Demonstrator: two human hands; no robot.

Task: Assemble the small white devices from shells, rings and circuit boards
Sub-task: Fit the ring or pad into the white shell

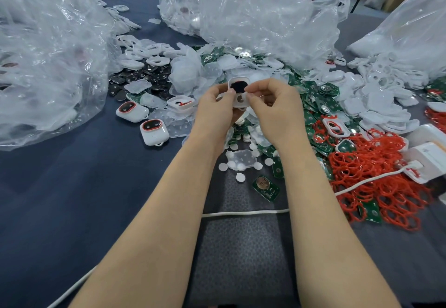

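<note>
Both my hands hold one small white shell [239,101] above the middle of the table. My left hand [216,108] grips its left side. My right hand [272,107] pinches a dark piece [238,87] sitting in the shell's upper opening. Two finished white devices [154,132] with red-ringed dark windows lie to the left. A white shell with a red ring [181,104] lies just left of my hands. Green circuit boards [311,105] are heaped to the right. Red rings [376,177] pile at the right edge of the heap.
Large clear plastic bags [48,54] of parts stand at the left, back and right. Loose white shells [381,105], dark round discs [142,76] and small white discs [241,163] cover the blue cloth. A white cable [246,213] crosses under my forearms; white boxes [429,153] sit far right.
</note>
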